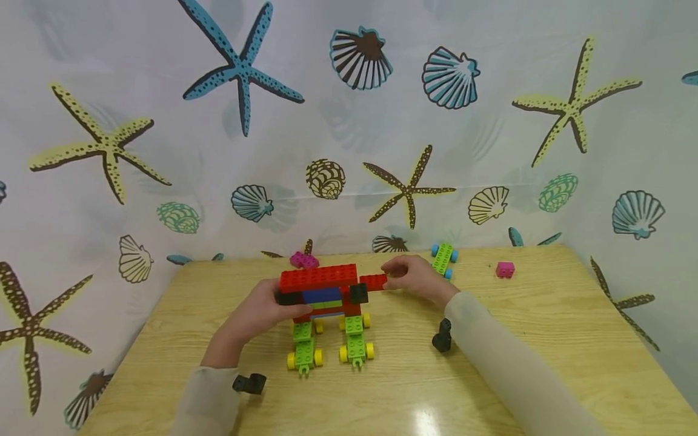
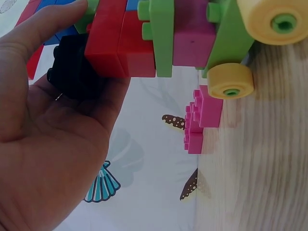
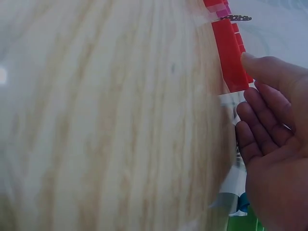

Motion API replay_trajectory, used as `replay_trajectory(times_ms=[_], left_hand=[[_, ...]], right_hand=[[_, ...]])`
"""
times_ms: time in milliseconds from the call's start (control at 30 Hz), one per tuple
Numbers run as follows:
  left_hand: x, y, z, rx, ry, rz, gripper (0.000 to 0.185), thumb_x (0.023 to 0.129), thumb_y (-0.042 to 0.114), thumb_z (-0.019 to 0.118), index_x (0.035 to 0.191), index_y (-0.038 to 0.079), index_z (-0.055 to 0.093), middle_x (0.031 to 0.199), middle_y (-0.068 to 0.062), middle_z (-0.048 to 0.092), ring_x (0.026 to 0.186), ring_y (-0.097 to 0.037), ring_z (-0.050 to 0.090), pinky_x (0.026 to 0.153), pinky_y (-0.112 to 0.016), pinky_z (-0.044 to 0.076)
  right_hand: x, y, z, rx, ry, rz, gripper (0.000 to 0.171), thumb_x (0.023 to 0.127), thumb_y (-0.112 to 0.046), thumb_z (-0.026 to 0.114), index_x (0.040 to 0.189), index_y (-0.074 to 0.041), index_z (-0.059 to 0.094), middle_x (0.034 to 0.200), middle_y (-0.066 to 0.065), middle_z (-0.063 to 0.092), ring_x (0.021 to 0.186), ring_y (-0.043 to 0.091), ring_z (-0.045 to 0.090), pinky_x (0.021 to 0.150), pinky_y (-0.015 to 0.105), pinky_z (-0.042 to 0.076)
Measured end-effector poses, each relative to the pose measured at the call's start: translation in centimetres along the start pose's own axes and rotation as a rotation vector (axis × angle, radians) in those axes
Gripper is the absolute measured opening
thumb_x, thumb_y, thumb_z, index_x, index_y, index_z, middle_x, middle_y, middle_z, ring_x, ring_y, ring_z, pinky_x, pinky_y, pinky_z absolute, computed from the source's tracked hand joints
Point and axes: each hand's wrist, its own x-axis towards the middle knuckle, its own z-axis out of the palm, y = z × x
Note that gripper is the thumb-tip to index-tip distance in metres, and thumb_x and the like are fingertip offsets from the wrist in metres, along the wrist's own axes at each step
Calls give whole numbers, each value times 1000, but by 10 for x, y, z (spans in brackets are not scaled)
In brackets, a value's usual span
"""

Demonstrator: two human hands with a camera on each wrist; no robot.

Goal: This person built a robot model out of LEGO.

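A block vehicle (image 1: pixel 319 277) stands on the table, with a long red brick on top, blue, green and red bricks below, and green wheeled bases (image 1: pixel 355 346) with yellow wheels. My left hand (image 1: pixel 260 312) grips its left end, thumb along the front. In the left wrist view a black brick (image 2: pixel 72 67) lies within that hand's grasp. Right of the vehicle, my right hand (image 1: pixel 417 278) pinches a red brick (image 1: pixel 373 282) by its right end. The right wrist view shows the thumb on the red brick's (image 3: pixel 231 57) studded side; the other fingers are curled, partly hidden.
Pink bricks (image 1: pixel 304 260) lie behind the vehicle. A green wheeled base (image 1: pixel 444 257) with blue wheels sits beyond the right hand, and a small pink brick (image 1: pixel 505 269) is farther right. A patterned cloth (image 1: pixel 349 133) hangs behind the wooden table (image 1: pixel 523 327).
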Motion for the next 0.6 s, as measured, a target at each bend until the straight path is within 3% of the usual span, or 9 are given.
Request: replay_trajectory(times_ms=[600], left_hand=[[-2,-5,-3,-63,-10,18,54,102,27,85,148,4,68,143,-18,76,127,-33,75,115,-57,61]], right_hand=[[-2,-7,3,-30,-1,21,47,101,-18,82,145,-6,73,145,13,73,130,29,68,118,51,55]])
